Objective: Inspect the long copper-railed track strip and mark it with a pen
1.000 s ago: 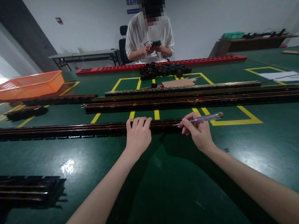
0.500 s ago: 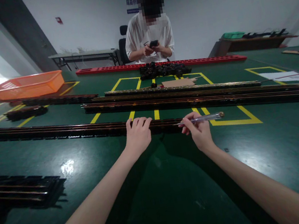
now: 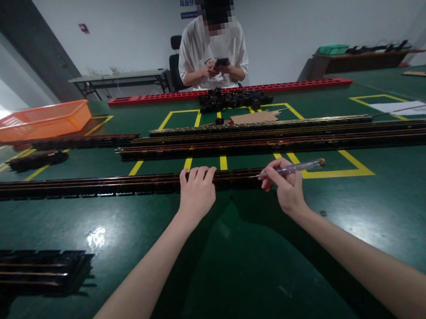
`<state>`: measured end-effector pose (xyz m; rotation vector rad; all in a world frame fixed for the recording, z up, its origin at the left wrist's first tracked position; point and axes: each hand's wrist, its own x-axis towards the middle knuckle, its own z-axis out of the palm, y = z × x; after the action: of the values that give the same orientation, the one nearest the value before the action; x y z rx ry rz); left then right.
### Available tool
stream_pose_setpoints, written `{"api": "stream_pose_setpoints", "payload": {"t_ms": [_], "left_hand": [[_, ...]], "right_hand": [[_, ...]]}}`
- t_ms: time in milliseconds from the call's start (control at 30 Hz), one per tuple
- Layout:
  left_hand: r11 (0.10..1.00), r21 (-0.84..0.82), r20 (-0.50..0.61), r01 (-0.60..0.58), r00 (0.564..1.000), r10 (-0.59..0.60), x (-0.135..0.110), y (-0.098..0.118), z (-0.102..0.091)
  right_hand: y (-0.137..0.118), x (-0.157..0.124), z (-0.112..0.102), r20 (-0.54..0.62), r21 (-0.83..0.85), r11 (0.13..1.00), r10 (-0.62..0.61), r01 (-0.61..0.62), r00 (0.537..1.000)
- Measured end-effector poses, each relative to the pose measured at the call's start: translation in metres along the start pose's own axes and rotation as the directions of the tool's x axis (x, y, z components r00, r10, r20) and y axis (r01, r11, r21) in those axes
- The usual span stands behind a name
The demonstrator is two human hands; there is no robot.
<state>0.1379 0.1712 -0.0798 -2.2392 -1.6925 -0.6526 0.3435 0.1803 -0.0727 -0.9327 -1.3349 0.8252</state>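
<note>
A long dark rail (image 3: 92, 188) lies across the green table in front of me. My left hand (image 3: 196, 192) rests on it with the fingers curled over its top, pressing it down. Just to the right, my right hand (image 3: 288, 188) is closed in a pinch on a clear-handled screwdriver (image 3: 299, 167). The tool lies nearly level, its tip pointing left at the rail's right end and its brown cap to the right.
More long dark rails (image 3: 275, 141) lie further back over yellow floor-style markings. A stack of short rails (image 3: 24, 270) sits at the near left. An orange basket (image 3: 35, 122) stands far left. Opposite, a seated person (image 3: 212, 52) holds a phone behind a red strip (image 3: 298, 85).
My right hand and the screwdriver have shifted slightly to the right along the rail's end. My left hand has stayed in place. The person opposite moved the phone a little.
</note>
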Motion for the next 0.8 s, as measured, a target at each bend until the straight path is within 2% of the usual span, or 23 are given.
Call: {"api": "stream_pose_setpoints", "payload": {"t_ms": [267, 800], "left_hand": [[1.0, -0.008, 0.011, 0.003, 1.0, -0.003, 0.0002, 0.0001, -0.0005], [1.0, 0.01, 0.009, 0.009, 1.0, -0.009, 0.0001, 0.0008, -0.0013]], "right_hand": [[-0.0004, 0.0013, -0.0003, -0.047, 0.024, 1.0, -0.003, 0.004, 0.999], [-0.0011, 0.0014, -0.0012, 0.067, -0.048, 0.999, -0.003, 0.006, 0.998]]}}
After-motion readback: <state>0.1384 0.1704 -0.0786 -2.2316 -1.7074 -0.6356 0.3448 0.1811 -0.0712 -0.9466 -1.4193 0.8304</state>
